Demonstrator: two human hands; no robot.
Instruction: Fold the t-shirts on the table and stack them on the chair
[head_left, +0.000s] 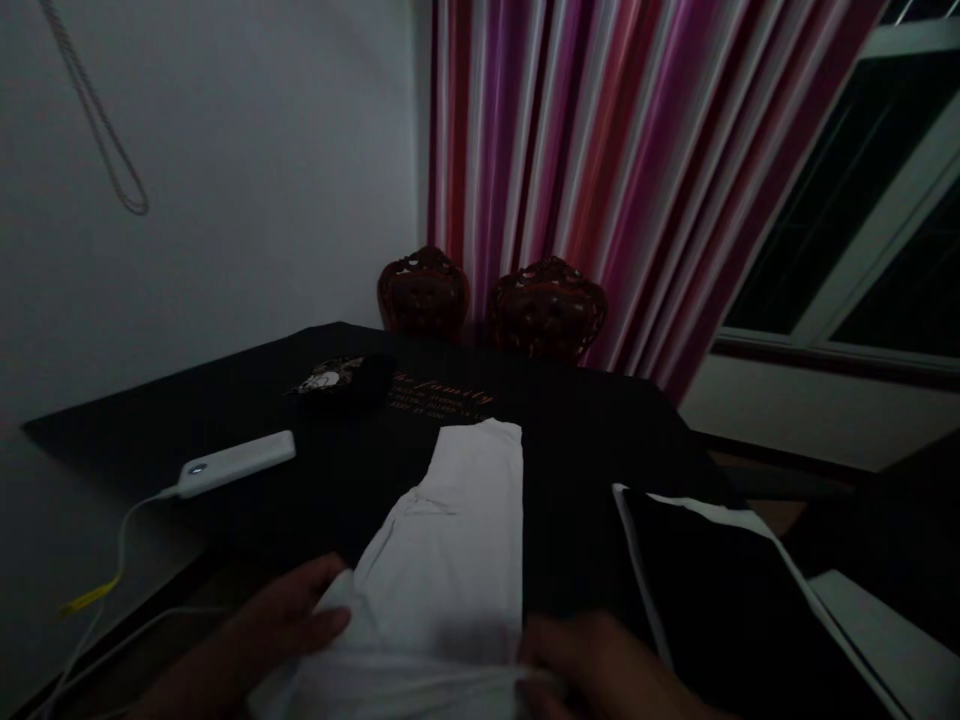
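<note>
A white cloth garment (469, 525), whose exact kind I cannot make out, lies lengthwise on the black-covered table (592, 460). Its far end is flat and narrow, while the near end is bunched and raised towards me. My left hand (289, 625) pinches the garment's left edge between thumb and fingers. At the right edge, my right hand (589, 655) is closed on the cloth, slightly smeared by motion. The lowest part of the garment runs out of the picture.
Left of the garment are a white power strip-like device (238, 465) with a cable and a dark patterned item (330, 380). A black sheet-like thing with white edges (720, 590) lies right. Two carved chairs (551, 310) stand behind, before a striped curtain (570, 130).
</note>
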